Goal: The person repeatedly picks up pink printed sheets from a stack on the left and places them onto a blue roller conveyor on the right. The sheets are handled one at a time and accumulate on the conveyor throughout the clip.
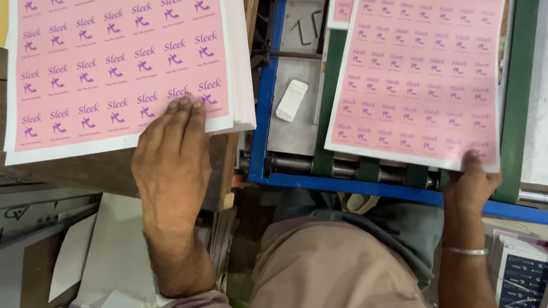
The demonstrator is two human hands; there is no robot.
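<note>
On the thick paper stack, the left hand rests flat.

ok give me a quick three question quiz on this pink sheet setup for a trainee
1. True or false: the left hand rests flat on the stack of pink printed sheets.
2. Which hand touches the single pink sheet lying on the blue-framed machine? A) left B) right C) neither
3. What small white thing lies on the grey metal plate between the stack and the single sheet?

Key
1. True.
2. B: the right hand grips its near edge.
3. A small white rectangular block.
</note>
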